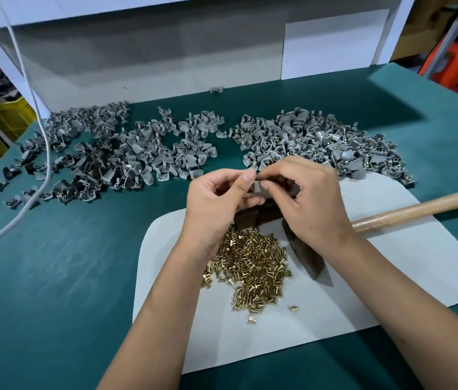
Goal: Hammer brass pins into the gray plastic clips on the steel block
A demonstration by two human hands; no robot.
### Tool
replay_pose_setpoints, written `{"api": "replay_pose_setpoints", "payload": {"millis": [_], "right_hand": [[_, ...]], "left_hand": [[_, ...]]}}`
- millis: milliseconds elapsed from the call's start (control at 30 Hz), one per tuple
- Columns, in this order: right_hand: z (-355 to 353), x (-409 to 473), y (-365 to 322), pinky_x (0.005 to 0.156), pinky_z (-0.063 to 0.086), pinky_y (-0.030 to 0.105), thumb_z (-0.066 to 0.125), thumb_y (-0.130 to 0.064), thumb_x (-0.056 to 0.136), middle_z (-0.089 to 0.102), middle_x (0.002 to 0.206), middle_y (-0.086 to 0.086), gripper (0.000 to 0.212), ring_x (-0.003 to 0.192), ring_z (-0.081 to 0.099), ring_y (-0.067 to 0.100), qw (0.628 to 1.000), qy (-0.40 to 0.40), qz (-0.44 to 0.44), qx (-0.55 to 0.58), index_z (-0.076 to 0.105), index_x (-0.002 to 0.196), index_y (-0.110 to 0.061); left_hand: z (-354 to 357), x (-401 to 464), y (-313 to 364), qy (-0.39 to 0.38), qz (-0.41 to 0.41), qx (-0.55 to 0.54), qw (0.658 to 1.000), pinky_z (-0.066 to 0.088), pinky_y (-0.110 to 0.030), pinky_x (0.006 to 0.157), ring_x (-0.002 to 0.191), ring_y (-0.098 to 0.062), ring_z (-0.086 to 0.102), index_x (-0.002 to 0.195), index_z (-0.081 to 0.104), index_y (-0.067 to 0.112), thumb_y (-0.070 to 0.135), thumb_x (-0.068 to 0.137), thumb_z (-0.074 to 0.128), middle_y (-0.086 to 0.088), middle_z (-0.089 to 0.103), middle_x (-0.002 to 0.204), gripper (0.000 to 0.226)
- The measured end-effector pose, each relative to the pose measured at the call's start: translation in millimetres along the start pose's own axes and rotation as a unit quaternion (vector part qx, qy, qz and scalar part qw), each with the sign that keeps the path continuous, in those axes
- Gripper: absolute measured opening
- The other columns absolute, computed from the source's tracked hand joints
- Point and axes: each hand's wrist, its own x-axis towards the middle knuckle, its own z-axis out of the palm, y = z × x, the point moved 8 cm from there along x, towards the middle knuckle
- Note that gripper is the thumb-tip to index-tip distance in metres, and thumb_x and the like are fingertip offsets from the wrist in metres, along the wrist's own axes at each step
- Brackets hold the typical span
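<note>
Left hand (pixel 216 198) and right hand (pixel 303 198): raised together over the steel block (pixel 253 216), fingertips of both pinching one gray plastic clip (pixel 258 190). Brass pins (pixel 253 266): loose heap on white mat (pixel 391 277), just near of the block. Hammer (pixel 408 212): lying on the mat, right, wooden handle pointing far right. Gray clips: large pile far left (pixel 115 156), second pile far right (pixel 320 142), on green bench (pixel 53 277). White cable (pixel 39 136): left.
</note>
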Motion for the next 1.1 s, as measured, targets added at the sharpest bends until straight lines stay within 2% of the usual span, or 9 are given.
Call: {"api": "replay_pose_setpoints", "payload": {"millis": [133,233,300,367,467,667,833,933,1100], "right_hand": [[0.6,0.3,1.6,0.081,0.048,0.018,0.071,-0.009,0.093,0.070,0.092,-0.003,0.005,0.087,0.062,0.009,1.000,-0.007,0.010,-0.006,0.075,0.097,-0.009],[-1.6,-0.6,4.9,0.081,0.049,0.016,0.070,-0.012,0.095,0.070,0.091,-0.004,0.006,0.086,0.063,0.007,1.000,0.006,0.025,0.000,0.075,0.097,-0.009],[-3.3,-0.4,7.3,0.080,0.051,0.019,0.070,-0.013,0.095,0.070,0.090,-0.004,0.006,0.086,0.063,0.007,0.999,0.017,0.036,0.007,0.075,0.096,-0.009],[-3.9,-0.3,9.7,0.079,0.053,0.024,0.070,-0.012,0.095,0.071,0.089,-0.004,0.005,0.085,0.064,0.009,0.999,0.024,0.046,0.013,0.075,0.095,-0.009],[-1.1,-1.7,11.4,0.080,0.055,0.030,0.068,-0.008,0.094,0.071,0.091,-0.002,0.006,0.086,0.065,0.011,0.998,0.021,0.055,0.017,0.074,0.096,-0.009],[-1.2,-2.2,8.9,0.080,0.054,0.025,0.070,-0.008,0.092,0.071,0.089,-0.004,0.006,0.083,0.065,0.010,0.997,0.035,0.067,0.001,0.075,0.096,-0.010],[-2.1,-2.1,11.7,0.077,0.057,0.034,0.071,-0.008,0.091,0.074,0.086,0.000,0.006,0.079,0.067,0.015,0.996,0.032,0.083,0.007,0.077,0.093,-0.007],[-2.4,-2.4,13.0,0.075,0.056,0.031,0.072,-0.007,0.089,0.074,0.083,0.000,0.005,0.076,0.067,0.014,0.995,0.029,0.098,0.011,0.077,0.090,-0.008],[-1.3,-2.4,17.3,0.071,0.053,0.023,0.072,-0.005,0.087,0.073,0.078,-0.002,0.007,0.070,0.065,0.011,0.991,0.019,0.131,0.010,0.077,0.087,-0.011]], "left_hand": [[0.8,-3.0,4.8,0.021,0.029,0.044,0.998,0.061,-0.026,0.069,0.075,-0.021,0.075,0.102,0.076,0.005,0.015,0.098,0.066,-0.009,0.077,0.088,0.014],[0.6,-4.1,12.6,0.034,0.089,0.130,0.987,0.062,-0.035,0.081,0.089,-0.019,0.076,0.108,0.076,0.009,0.011,0.096,0.071,-0.004,0.078,0.097,0.014],[4.8,-5.0,14.9,0.022,0.105,0.153,0.982,0.059,-0.031,0.087,0.093,-0.018,0.075,0.107,0.077,0.008,0.006,0.090,0.076,-0.003,0.078,0.097,0.017],[7.8,-5.7,14.3,0.020,0.103,0.148,0.983,0.059,-0.028,0.088,0.092,-0.019,0.076,0.104,0.077,0.005,0.000,0.084,0.080,-0.004,0.079,0.096,0.021],[7.2,-4.3,10.9,0.039,0.096,0.130,0.986,0.061,-0.033,0.090,0.090,-0.021,0.077,0.101,0.077,0.004,-0.005,0.079,0.083,-0.006,0.079,0.093,0.025],[3.7,-4.0,8.0,0.061,0.085,0.098,0.990,0.061,-0.031,0.085,0.087,-0.021,0.077,0.095,0.077,0.005,-0.006,0.074,0.085,-0.008,0.079,0.090,0.026],[4.0,-3.6,6.9,0.063,0.077,0.087,0.991,0.061,-0.032,0.085,0.086,-0.021,0.077,0.092,0.077,0.006,-0.009,0.075,0.084,-0.010,0.079,0.090,0.024],[5.0,-4.1,6.2,0.065,0.074,0.097,0.990,0.061,-0.036,0.088,0.088,-0.024,0.077,0.093,0.077,0.003,-0.010,0.076,0.082,-0.013,0.079,0.092,0.022],[10.0,-4.8,6.8,0.061,0.082,0.125,0.987,0.059,-0.025,0.083,0.084,-0.014,0.076,0.086,0.077,0.010,-0.011,0.078,0.081,-0.006,0.079,0.088,0.023]]}}
